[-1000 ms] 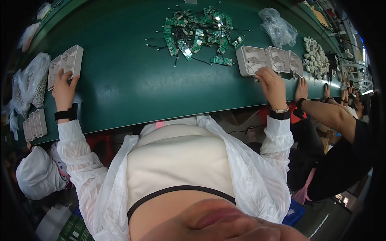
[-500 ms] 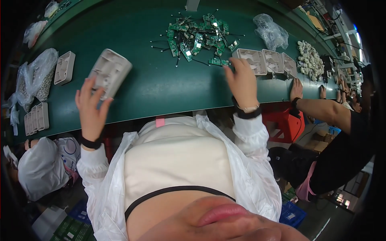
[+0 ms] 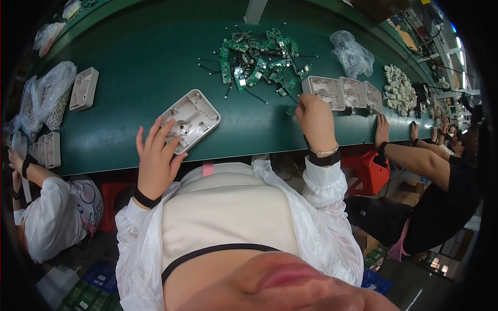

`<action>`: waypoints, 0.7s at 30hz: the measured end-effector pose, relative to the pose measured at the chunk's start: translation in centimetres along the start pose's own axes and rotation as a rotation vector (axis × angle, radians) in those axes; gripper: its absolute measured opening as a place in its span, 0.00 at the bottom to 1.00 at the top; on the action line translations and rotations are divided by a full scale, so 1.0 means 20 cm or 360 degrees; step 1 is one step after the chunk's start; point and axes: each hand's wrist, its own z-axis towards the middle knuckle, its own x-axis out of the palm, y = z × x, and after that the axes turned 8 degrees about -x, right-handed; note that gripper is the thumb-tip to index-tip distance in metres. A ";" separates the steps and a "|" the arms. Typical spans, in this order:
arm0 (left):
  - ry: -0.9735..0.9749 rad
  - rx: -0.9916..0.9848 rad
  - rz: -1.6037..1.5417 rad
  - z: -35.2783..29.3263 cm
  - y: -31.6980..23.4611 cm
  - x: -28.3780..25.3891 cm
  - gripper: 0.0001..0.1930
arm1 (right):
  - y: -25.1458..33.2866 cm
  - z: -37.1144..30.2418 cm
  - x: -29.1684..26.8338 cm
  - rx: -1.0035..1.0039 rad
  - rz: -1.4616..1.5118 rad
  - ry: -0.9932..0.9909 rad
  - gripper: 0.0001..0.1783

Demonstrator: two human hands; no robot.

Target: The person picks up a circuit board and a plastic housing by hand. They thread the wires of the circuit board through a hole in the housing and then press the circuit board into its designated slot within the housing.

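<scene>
A light-grey plastic housing (image 3: 199,115) with ribbed compartments lies tilted at the bench's front edge, its hollow side up. My left hand (image 3: 158,155) grips its lower left corner, fingers over the rim and thumb at the near side. To the right, my right hand (image 3: 316,116) is closed in a pinch, a small green circuit board (image 3: 290,112) showing at its fingertips. Most of that piece is hidden by the fingers. Beyond it, a pile of green circuit boards (image 3: 254,72) with black wires is spread over the green bench (image 3: 145,67).
Right of my right hand stand several grey housings (image 3: 328,89), with a clear plastic bag (image 3: 353,54) behind and a heap of white parts (image 3: 399,88) farther along. Bagged small parts (image 3: 49,101) and another housing (image 3: 84,89) sit left. Co-workers' hands (image 3: 382,128) rest at both sides.
My left hand has brought the housing rightward and nearer, lowering it toward the bench. My right hand has drawn back from the pile and closed on a circuit board.
</scene>
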 end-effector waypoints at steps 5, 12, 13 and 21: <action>-0.0016 0.0013 -0.0008 0.02 0.03 0.03 0.19 | 0.01 -0.07 -0.06 -0.0016 -0.0057 0.0124 0.04; -0.0127 -0.0023 -0.0168 0.01 0.03 0.07 0.32 | -0.03 -0.13 0.02 -0.0036 -0.0049 0.0061 0.08; -0.0157 -0.0102 -0.0254 0.01 0.02 0.07 0.36 | 0.02 -0.12 0.00 -0.0033 -0.0015 -0.0058 0.08; -0.0084 -0.0494 -0.0667 0.01 0.02 0.11 0.56 | 0.02 -0.15 0.07 -0.0259 -0.0012 -0.0256 0.10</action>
